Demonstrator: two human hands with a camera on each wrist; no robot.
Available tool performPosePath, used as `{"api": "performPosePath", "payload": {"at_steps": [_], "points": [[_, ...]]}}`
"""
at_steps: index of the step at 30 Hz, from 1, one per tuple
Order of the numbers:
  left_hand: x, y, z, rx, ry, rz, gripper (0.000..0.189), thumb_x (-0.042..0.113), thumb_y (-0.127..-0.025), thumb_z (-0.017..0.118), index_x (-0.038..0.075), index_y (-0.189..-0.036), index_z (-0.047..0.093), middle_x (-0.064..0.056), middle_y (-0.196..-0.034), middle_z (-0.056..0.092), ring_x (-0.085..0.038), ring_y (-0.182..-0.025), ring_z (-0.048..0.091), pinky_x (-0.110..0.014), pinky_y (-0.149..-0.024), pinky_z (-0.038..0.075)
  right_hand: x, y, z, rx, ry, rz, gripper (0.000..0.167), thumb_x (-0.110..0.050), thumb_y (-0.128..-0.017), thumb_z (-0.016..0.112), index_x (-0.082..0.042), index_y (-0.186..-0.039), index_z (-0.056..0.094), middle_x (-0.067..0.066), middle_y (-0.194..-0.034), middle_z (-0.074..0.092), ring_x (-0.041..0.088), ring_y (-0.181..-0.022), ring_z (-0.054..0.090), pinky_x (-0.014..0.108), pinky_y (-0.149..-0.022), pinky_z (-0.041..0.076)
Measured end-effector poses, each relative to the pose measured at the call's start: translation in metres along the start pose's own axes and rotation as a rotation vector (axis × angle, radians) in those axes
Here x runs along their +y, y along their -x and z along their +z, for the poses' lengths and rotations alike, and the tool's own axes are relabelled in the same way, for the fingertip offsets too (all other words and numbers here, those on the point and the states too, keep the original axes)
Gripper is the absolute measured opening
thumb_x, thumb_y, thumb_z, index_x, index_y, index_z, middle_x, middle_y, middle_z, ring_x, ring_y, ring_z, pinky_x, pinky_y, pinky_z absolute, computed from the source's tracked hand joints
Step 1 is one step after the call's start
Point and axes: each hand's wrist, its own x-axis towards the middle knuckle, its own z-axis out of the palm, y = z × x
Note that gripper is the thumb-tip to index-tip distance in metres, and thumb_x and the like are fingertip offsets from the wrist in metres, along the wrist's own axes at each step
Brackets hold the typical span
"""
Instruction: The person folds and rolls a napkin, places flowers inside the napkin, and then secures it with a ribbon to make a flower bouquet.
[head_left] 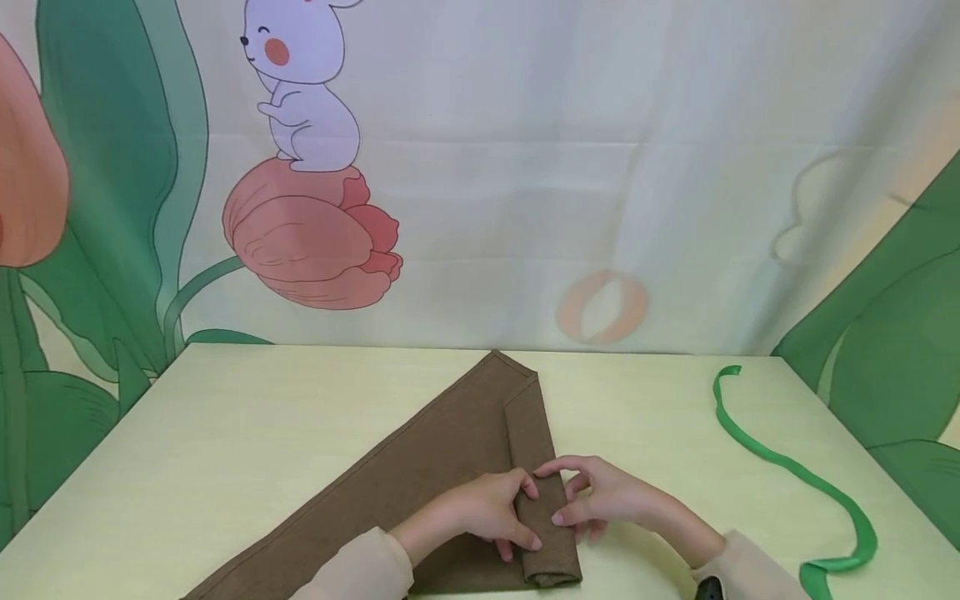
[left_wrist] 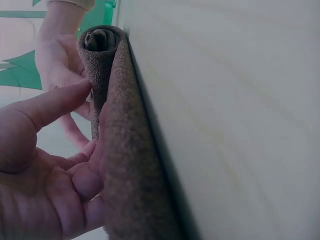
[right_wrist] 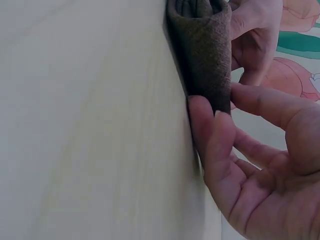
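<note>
A brown towel lies folded on the table, a wide slanted shape with its right side turned over into a flattened roll. My left hand grips the roll's left side, thumb near its lower end and index finger farther up. From the opposite side my right hand holds the roll, its thumb and index finger on top. In the left wrist view the coiled end shows several layers. The right wrist view shows the right fingertips low against the roll, close to the tabletop.
A long green ribbon curves along the right side of the pale table. Behind the table's far edge hangs a curtain printed with a rabbit, tulips and leaves.
</note>
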Motion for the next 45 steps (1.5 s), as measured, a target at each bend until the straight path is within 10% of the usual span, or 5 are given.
{"api": "performPosePath", "payload": {"at_steps": [11,31,38,45], "points": [[-0.004,0.009,0.002,-0.072,0.046,0.055,0.040,0.014,-0.076,0.074,0.014,-0.108,0.049,-0.005,-0.059,0.063,-0.019,-0.052,0.062,-0.030,-0.071,0.044,0.003,0.030,0.017,-0.109,0.053,-0.092,0.054,-0.015,-0.078,0.071,-0.004,-0.125,0.046,0.007,-0.086,0.050,0.007,-0.049,0.051,0.021,-0.041,0.043],[0.002,0.014,0.004,-0.087,0.195,0.040,0.016,0.012,-0.081,0.069,0.009,-0.090,0.056,-0.008,-0.063,0.063,-0.018,-0.050,0.061,-0.023,-0.048,0.037,-0.011,0.031,0.049,0.179,0.496,-0.087,0.055,-0.035,-0.070,0.076,-0.014,-0.115,0.051,-0.008,-0.069,0.047,0.003,-0.056,0.039,0.022,-0.050,0.036],[0.001,0.015,0.004,-0.100,0.173,0.050,0.010,0.011,-0.082,0.067,0.008,-0.087,0.059,-0.012,-0.064,0.065,-0.027,-0.056,0.064,-0.023,-0.049,0.037,-0.013,0.028,0.051,0.201,0.625,-0.086,0.052,-0.039,-0.073,0.073,-0.014,-0.113,0.052,-0.005,-0.094,0.060,0.005,-0.077,0.051,0.028,-0.067,0.043],[-0.001,0.013,0.010,-0.113,0.142,0.060,0.015,0.004,-0.077,0.070,0.007,-0.085,0.057,-0.008,-0.056,0.061,-0.018,-0.045,0.059,-0.024,-0.048,0.047,-0.006,0.029,0.035,0.008,0.284,-0.090,0.045,-0.027,-0.080,0.070,-0.010,-0.117,0.051,0.000,-0.077,0.053,0.003,-0.046,0.047,0.018,-0.045,0.040]]}}
